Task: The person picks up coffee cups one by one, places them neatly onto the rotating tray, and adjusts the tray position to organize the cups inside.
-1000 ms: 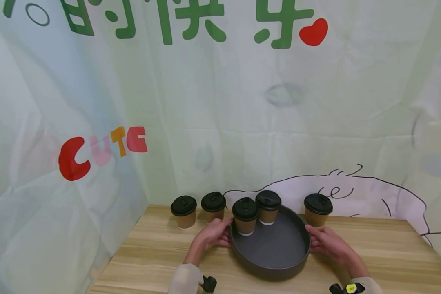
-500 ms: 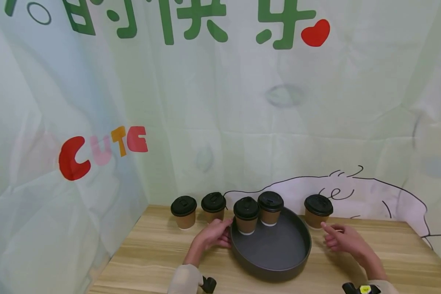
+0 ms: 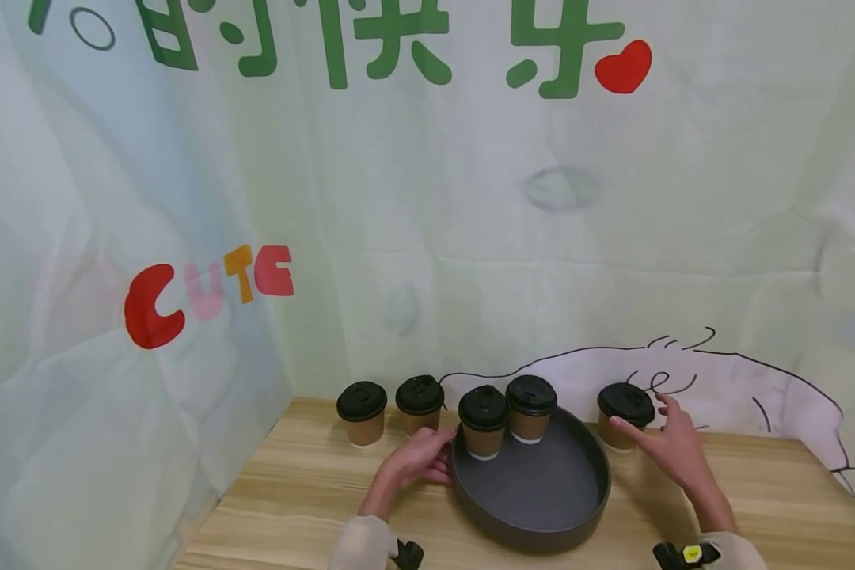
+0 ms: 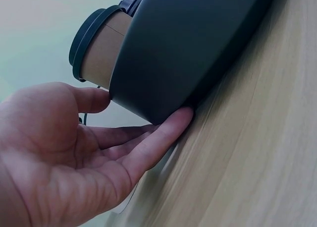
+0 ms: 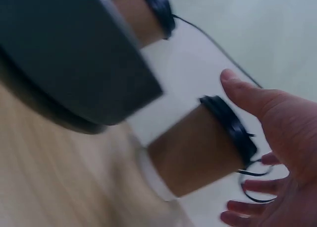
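A round dark grey pan (image 3: 541, 495) rests on the table, carrying two brown paper cups with black lids: a front cup (image 3: 483, 435) and a rear cup (image 3: 530, 419). My left hand (image 3: 416, 459) holds the pan's left side; in the left wrist view the thumb lies at the rim and the fingers (image 4: 158, 142) touch the lower wall. Right of the pan stands another lidded paper cup (image 3: 616, 427). Around it my right hand (image 3: 677, 447) spreads its thumb and fingers, holding nothing; the right wrist view shows the thumb (image 5: 245, 95) apart from the lid.
Two more lidded cups, a far-left cup (image 3: 363, 423) and its neighbour (image 3: 420, 400), stand behind my left hand. The wooden table (image 3: 285, 483) ends at a printed cloth backdrop (image 3: 427, 198) close behind the cups.
My right hand has let go of the pan's right side and moved right and up to the single cup, its fingers spreading. The left hand stays at the pan.
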A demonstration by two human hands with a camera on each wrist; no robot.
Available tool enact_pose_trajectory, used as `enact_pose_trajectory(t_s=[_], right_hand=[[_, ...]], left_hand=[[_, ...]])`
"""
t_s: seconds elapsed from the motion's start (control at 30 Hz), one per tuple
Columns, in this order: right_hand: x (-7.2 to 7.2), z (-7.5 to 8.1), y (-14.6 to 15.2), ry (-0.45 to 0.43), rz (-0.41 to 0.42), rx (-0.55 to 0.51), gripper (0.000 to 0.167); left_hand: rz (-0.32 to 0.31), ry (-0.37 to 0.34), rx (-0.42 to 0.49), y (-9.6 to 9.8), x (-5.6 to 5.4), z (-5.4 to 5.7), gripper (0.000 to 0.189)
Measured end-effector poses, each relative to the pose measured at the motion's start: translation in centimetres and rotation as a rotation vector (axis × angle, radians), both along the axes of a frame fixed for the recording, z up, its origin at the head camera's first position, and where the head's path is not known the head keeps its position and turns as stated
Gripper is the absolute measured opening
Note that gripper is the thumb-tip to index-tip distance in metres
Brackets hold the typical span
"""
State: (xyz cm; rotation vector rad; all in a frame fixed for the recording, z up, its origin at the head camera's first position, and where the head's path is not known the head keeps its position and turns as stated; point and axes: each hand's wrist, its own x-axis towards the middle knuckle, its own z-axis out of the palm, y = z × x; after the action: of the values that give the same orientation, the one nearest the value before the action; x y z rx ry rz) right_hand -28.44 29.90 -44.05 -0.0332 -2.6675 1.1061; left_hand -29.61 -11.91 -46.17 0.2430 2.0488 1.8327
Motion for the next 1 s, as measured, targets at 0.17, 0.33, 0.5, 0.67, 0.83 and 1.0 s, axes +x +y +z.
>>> enact_pose_trajectory(t_s=[0.17, 0.33, 0.5, 0.67, 0.83, 1.0], right_hand=[[-0.5, -1.4, -1.2, 0.144, -0.011, -0.005, 0.11], [-0.6, -2.1, -1.5, 0.198, -0.021, 0.013, 0.083], [-0.4, -2.4, -1.4, 0.233, -0.039, -0.003, 0.07], [-0.6, -2.7, -1.3, 0.295, -0.059, -0.031, 0.071], [-0.7, -3.1, -1.4, 0.314, -0.074, -0.056, 0.076], [-0.5, -3.3, -1.4, 0.276, -0.039, -0.107, 0.093]], left_hand=[[0.004, -0.004, -0.002, 0.2, 0.1, 0.0, 0.042], [0.005, -0.006, -0.007, 0.3, 0.0, 0.1, 0.043], [0.006, -0.008, -0.004, 0.3, -0.1, 0.1, 0.041], [0.004, -0.008, 0.002, 0.3, -0.2, 0.0, 0.04], [0.007, -0.008, 0.001, 0.2, -0.1, -0.1, 0.04], [0.009, -0.011, -0.002, 0.2, -0.1, 0.0, 0.041]])
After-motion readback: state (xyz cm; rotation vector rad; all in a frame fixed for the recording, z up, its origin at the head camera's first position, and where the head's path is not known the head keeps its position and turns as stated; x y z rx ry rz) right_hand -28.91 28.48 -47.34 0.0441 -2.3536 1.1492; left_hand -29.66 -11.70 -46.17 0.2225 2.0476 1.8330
